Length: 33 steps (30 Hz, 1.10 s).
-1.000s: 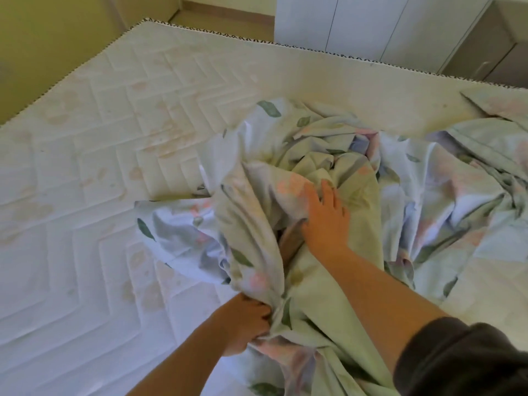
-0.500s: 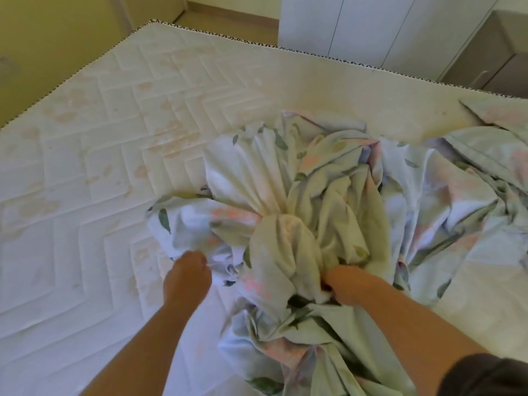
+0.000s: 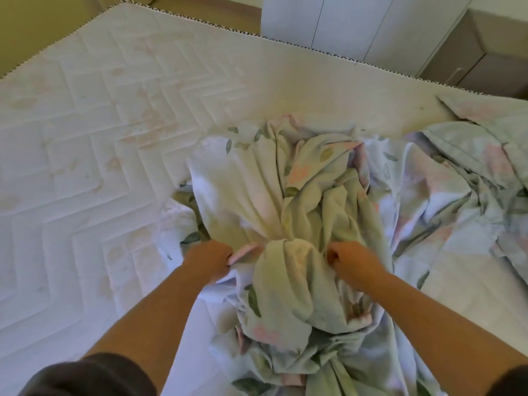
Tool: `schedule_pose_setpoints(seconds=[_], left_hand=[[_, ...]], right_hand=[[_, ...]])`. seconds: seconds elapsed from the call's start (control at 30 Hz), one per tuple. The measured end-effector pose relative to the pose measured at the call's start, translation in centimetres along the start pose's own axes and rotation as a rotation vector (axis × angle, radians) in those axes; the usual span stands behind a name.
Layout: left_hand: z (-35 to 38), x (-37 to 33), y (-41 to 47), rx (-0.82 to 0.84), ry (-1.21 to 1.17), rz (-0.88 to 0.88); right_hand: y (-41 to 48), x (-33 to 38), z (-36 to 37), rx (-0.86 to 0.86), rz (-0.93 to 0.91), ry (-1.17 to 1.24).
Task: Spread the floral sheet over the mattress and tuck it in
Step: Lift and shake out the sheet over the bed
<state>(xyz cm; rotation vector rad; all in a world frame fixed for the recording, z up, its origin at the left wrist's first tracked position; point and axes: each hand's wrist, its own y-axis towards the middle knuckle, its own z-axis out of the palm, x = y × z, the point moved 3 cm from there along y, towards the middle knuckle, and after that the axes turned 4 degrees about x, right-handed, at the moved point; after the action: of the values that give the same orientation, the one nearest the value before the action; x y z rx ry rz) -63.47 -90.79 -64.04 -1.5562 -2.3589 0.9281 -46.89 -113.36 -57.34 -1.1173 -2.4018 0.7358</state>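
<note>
Quilted mattress (image 3: pixel 100 138), floral sheet (image 3: pixel 314 195), left hand (image 3: pixel 210 260) now gripping near right hand (image 3: pixel 353 260)

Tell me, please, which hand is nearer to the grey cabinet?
Right. The right hand grips the sheet on the side of the bunch toward the grey cabinet; the left hand grips it on the other side, farther away.

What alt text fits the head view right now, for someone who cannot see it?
The left hand and right hand each grip a gathered fold of the crumpled floral sheet, which lies heaped on the quilted mattress. Much of the mattress is bare; white cupboard doors stand beyond its far edge.
</note>
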Motion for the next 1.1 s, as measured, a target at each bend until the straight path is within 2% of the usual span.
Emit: schedule_pose_setpoints(seconds=[0.03,0.07,0.1,0.17,0.23,0.33,0.4,0.5,0.6,0.77,1.1], left_hand=[[0.0,-0.4,-0.7,-0.06,-0.082,0.06],[-0.1,-0.6,-1.6,-0.125,-0.182,0.119],[-0.4,-0.8,-2.6,-0.189,-0.3,0.174],[-1.5,-0.7,-5.0,-0.32,-0.515,0.242],[-3.5,-0.1,-7.1,-0.476,-0.57,0.245],[-7.1,0.7,-10.2,-0.696,-0.527,0.179],[-9.9,0.9,-12.1,-0.793,-0.525,0.137],[-14.1,1.1,-15.0,-0.854,-0.492,0.065],[-18.0,1.5,-17.4,-0.904,-0.438,0.063],[-24.8,0.1,-23.0,-0.978,-0.396,0.102],[-36.8,-9.3,-32.1,-1.046,-0.39,0.321]], right_hand=[[0.8,1.1,-1.2,-0.187,-0.076,0.103],[1.4,2.5,-1.6,-0.287,-0.176,0.169],[1.8,4.3,-1.9,-0.267,-0.274,0.211],[2.4,7.5,-1.2,-0.069,-0.365,0.301],[2.5,9.7,0.0,0.169,-0.355,0.359],[1.1,11.3,1.6,0.465,-0.333,0.165],[-1.5,12.5,1.1,0.603,-0.342,0.01],[-5.9,13.8,-2.8,0.694,-0.363,-0.054],[-8.9,13.3,-8.2,0.632,-0.365,-0.077],[-15.8,10.2,-18.9,0.489,-0.321,0.047],[-32.2,5.1,-33.5,0.127,-0.141,-0.122]])
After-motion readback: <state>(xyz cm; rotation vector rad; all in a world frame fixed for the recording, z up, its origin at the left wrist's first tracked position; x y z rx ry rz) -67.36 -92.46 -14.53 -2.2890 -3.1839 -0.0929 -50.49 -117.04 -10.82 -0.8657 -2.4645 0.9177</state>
